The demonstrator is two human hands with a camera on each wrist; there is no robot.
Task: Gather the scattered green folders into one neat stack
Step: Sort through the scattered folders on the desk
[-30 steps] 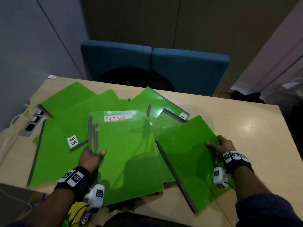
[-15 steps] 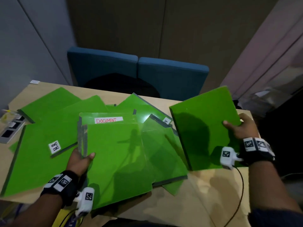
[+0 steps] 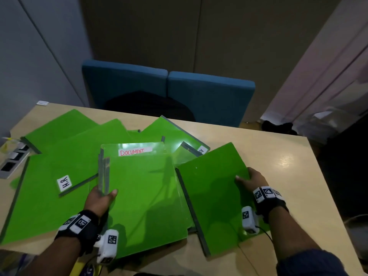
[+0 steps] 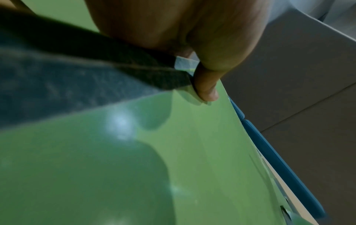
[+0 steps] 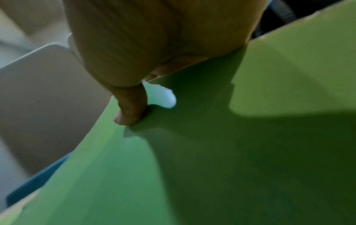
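Several green folders lie scattered and overlapping on the wooden table (image 3: 278, 152). My left hand (image 3: 101, 198) grips the left spine edge of a small stack (image 3: 143, 196) whose lower folder shows a "DOCUMENT" label (image 3: 135, 152); in the left wrist view the thumb (image 4: 206, 88) presses on the green cover (image 4: 134, 167). My right hand (image 3: 249, 182) grips the right edge of another green folder (image 3: 215, 192), thumb on top, fingers hidden beneath; the right wrist view shows the thumb (image 5: 131, 109) on its cover (image 5: 231, 152). A folder labelled "H.R" (image 3: 49, 186) lies at left.
Two blue chairs (image 3: 169, 92) stand behind the table's far edge. A grey power socket strip (image 3: 12, 164) sits at the table's left edge. Bare tabletop shows to the right of the folders. A dark round bin (image 3: 358, 232) is at far right.
My right hand had lifted its folder up and tilted it; now that folder is lowered beside the stack, right of the centre. The left hand keeps its hold.
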